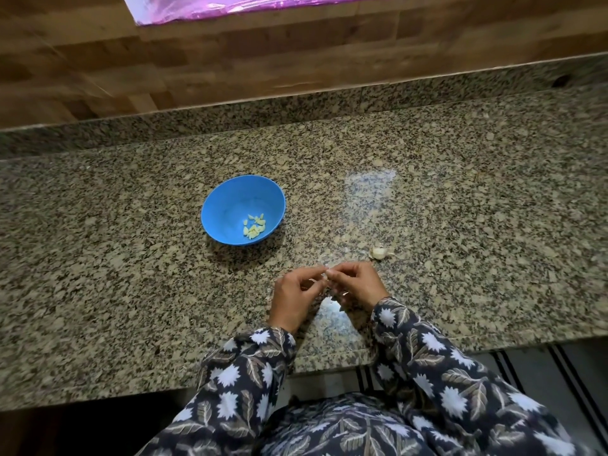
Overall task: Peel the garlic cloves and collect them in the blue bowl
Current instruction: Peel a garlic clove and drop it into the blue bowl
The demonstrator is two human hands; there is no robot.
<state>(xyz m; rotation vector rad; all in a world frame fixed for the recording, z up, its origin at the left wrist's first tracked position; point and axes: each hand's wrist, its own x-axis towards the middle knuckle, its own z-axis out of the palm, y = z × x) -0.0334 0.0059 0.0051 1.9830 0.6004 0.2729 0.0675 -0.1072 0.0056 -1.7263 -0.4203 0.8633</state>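
Note:
A blue bowl (227, 199) stands on the granite counter (131, 258), holding several pale yellow peeled cloves (254, 226) at its near right side. My left hand (296, 297) and my right hand (355, 284) meet fingertip to fingertip in front of the bowl, both pinching a small whitish garlic clove (326, 274) that is mostly hidden by the fingers. A leftover piece of the garlic bulb (380, 252) lies on the counter just beyond my right hand.
A low granite ledge (296, 106) and a wood-patterned wall (230, 54) close off the back of the counter. A shiny purple sheet (230, 4) hangs at the top. Bits of papery skin (342, 309) lie under my hands. The counter's front edge (98, 399) runs near my body.

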